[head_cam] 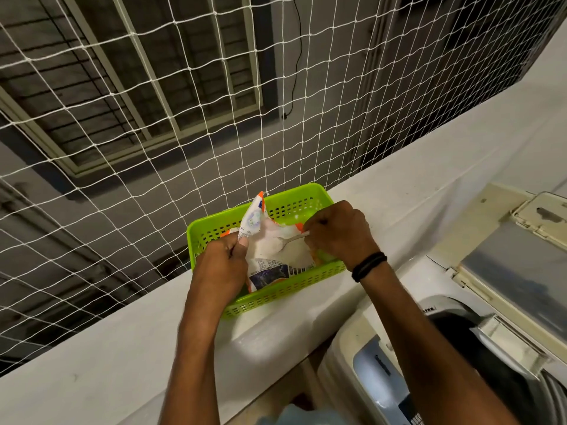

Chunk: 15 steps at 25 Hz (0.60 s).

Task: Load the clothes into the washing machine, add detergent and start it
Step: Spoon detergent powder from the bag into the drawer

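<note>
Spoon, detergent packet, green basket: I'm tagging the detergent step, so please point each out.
spoon [283,240], head view, on its bowl.
detergent packet [270,276], head view, on its printed lower panel.
green basket [276,297], head view, on its near perforated wall.

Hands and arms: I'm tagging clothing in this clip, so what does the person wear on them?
No sleeves or gloves show on the left arm or right arm. A black wristband, seemingly doubled, circles the right wrist. No rings or watch visible.
</note>
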{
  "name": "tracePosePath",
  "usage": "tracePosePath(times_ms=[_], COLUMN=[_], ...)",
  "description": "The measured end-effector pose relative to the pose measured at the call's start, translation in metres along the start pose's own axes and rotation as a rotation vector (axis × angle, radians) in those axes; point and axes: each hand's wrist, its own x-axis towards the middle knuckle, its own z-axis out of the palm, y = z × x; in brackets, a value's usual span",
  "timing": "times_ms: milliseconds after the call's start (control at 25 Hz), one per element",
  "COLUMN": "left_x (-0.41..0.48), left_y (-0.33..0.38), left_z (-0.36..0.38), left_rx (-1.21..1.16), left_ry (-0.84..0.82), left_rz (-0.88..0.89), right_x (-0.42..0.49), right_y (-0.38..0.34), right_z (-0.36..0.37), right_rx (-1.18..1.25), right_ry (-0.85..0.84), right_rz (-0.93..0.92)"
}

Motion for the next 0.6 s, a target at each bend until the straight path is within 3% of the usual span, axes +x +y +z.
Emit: tracePosePath(times_ms=[400, 600], left_x=[0.000, -0.002], left_y=[0.001, 0.005], left_z=[0.001, -0.002], left_rx=[0.023, -0.023], left_ry=[0.001, 0.005], left_rz=[-0.004, -0.003], right_x=[-0.008, -0.013], right_y=[0.005, 0.009], right_z=[-0.021, -0.030], right_rx=[0.225, 0.565], right_ry=[-0.083, -0.182], right_rz=[-0.017, 0.083])
